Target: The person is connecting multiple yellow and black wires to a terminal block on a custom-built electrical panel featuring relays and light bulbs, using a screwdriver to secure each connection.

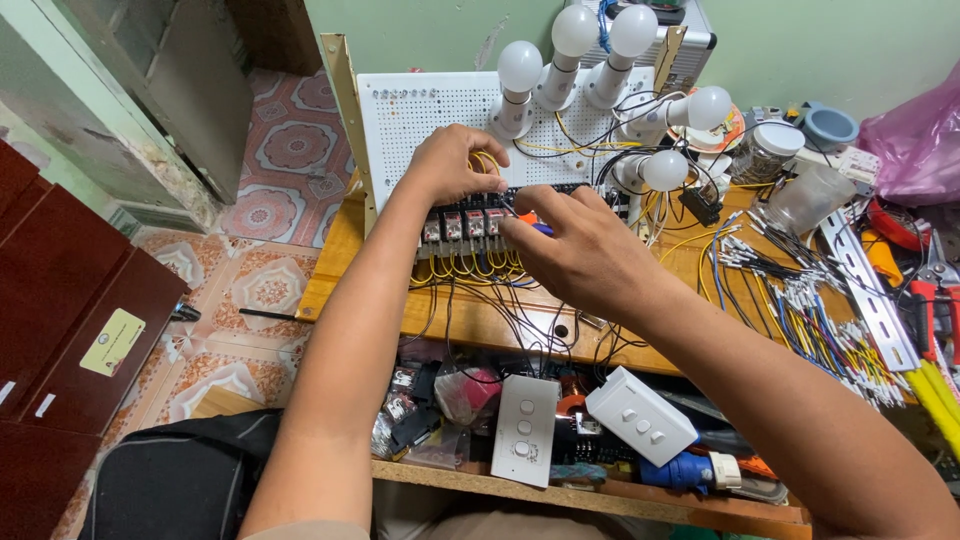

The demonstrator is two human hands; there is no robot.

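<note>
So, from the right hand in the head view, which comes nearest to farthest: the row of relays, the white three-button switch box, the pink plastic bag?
1. Row of relays, under the right hand.
2. White three-button switch box, below.
3. Pink plastic bag, far right corner.

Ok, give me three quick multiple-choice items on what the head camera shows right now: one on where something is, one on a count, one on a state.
1. Where does the left hand rest?
A. On the yellow wires at the top of the relay row
B. On the floor tiles
C. On the pink bag

2. How many white bulbs stand on the perforated board?
A. Two
B. Five
C. Nine

3. What state are the bulbs in?
A. All glowing
B. Unlit
C. Shattered

Answers:
1. A: its fingers curl around the yellow wire loops just above the relays.
2. B: three stand at the top and two lower right.
3. B: all show plain white with no glow, and are whole.

The right hand reaches to the same relay row, with a blue thing, perhaps a tool, at its fingertips.
</note>
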